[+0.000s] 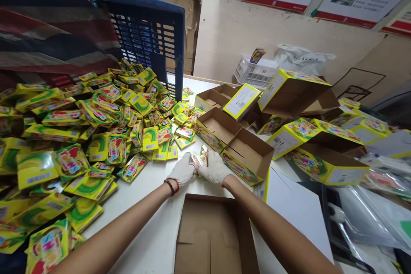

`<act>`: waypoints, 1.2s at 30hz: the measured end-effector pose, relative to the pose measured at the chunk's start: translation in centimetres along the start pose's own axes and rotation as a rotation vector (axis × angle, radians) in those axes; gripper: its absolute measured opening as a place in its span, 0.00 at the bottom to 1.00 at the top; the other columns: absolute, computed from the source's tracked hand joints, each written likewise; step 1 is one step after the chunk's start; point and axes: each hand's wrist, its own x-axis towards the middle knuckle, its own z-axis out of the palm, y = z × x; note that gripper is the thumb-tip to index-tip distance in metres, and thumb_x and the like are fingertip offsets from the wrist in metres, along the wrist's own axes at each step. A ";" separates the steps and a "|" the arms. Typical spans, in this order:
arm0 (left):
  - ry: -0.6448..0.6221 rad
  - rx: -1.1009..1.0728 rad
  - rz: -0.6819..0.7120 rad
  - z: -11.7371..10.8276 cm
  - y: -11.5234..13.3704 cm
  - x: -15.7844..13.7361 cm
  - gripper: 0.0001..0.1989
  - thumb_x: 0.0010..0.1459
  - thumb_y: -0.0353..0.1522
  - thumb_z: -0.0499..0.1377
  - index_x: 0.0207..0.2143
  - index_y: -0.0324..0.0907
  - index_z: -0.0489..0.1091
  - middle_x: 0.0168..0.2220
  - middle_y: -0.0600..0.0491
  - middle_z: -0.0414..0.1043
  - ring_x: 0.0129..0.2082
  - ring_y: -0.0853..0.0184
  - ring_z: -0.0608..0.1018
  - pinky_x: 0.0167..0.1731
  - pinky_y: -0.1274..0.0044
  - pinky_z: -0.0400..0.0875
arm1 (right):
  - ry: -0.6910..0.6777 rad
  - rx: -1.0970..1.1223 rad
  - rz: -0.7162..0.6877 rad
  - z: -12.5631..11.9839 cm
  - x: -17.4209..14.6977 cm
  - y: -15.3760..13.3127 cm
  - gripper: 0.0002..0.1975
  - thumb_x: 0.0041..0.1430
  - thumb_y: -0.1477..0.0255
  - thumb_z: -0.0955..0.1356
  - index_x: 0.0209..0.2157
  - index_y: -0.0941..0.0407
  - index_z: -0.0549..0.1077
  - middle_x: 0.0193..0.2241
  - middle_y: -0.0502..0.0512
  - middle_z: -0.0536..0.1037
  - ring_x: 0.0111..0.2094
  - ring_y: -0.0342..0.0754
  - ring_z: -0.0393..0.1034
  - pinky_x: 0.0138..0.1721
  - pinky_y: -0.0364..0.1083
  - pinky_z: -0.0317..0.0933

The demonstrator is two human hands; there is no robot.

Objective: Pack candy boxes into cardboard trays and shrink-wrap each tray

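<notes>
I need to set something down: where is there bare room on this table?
White tabletop shows between the left forearm and open box, and as a strip between that forearm and the packets. The white sheet beside the right forearm looks bare too. Crowded: left, with packets; right, with cartons.

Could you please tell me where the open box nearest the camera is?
In the head view, the open box sits bottom centre on the white table, just below the left hand and right hand.
</notes>
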 end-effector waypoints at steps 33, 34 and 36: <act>0.225 -0.135 0.250 3.3 -0.7 5.4 0.16 0.54 0.37 0.58 0.46 0.43 0.69 0.46 0.49 0.73 0.49 0.62 0.74 0.53 0.71 0.67 | -0.033 0.024 -0.364 0.7 0.5 4.7 0.66 0.35 0.70 0.77 0.70 0.56 0.36 0.67 0.68 0.46 0.67 0.63 0.44 0.65 0.58 0.47; 0.215 -0.140 0.257 3.4 -0.7 5.6 0.16 0.53 0.37 0.59 0.45 0.42 0.70 0.45 0.50 0.74 0.48 0.62 0.75 0.52 0.70 0.68 | -0.042 0.011 -0.305 0.5 -0.1 5.1 0.69 0.33 0.69 0.78 0.70 0.54 0.34 0.68 0.68 0.43 0.67 0.65 0.43 0.65 0.59 0.47; 0.222 -0.150 0.255 3.9 -0.9 5.8 0.16 0.51 0.36 0.59 0.43 0.41 0.70 0.44 0.48 0.74 0.47 0.61 0.75 0.52 0.69 0.68 | -0.071 -0.016 -0.169 0.5 -1.4 5.8 0.70 0.33 0.71 0.78 0.69 0.49 0.31 0.68 0.67 0.40 0.66 0.67 0.46 0.63 0.60 0.50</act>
